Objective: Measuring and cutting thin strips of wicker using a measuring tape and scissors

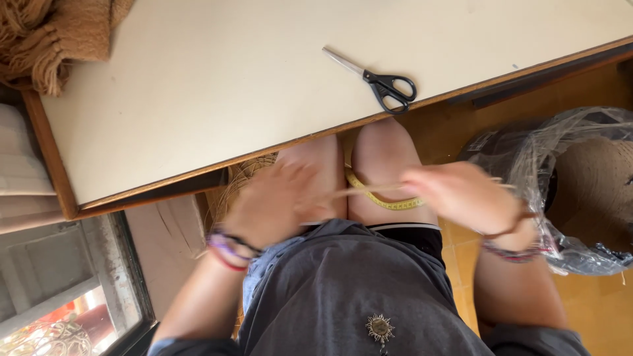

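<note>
Below the table's (198, 99) near edge, over the seated person's bare knees, both hands work a thin pale strand (369, 190) stretched between them. Left hand (273, 207) is blurred by motion; it seems curled around the strand's left end, but whether it is fully closed I cannot tell. Right hand (461, 194) is pinched shut on the strand's right end, a short tail showing beyond the fingers. A yellow tape measure (382, 198) lies looped across the knees, directly under the strand and close to it. A round woven piece (241, 178) sits partly hidden behind the left hand, beneath the table edge. Black-handled scissors (382, 82) lie closed on the tabletop, just inside the near edge, handles toward the person. A fringed tan cloth (46, 33) covers the table's far left corner. A cone of twine in clear plastic wrap (580, 191) stands on the floor beside the right arm. Risks, as judged: the strand is thin and under tension, so a sharp pull could snap it or slip it from the pinch; the tape measure could slide off the knees with any leg movement; the scissors rest near the edge, where a knock from below or a sweeping arm could drop them onto bare legs.
</note>
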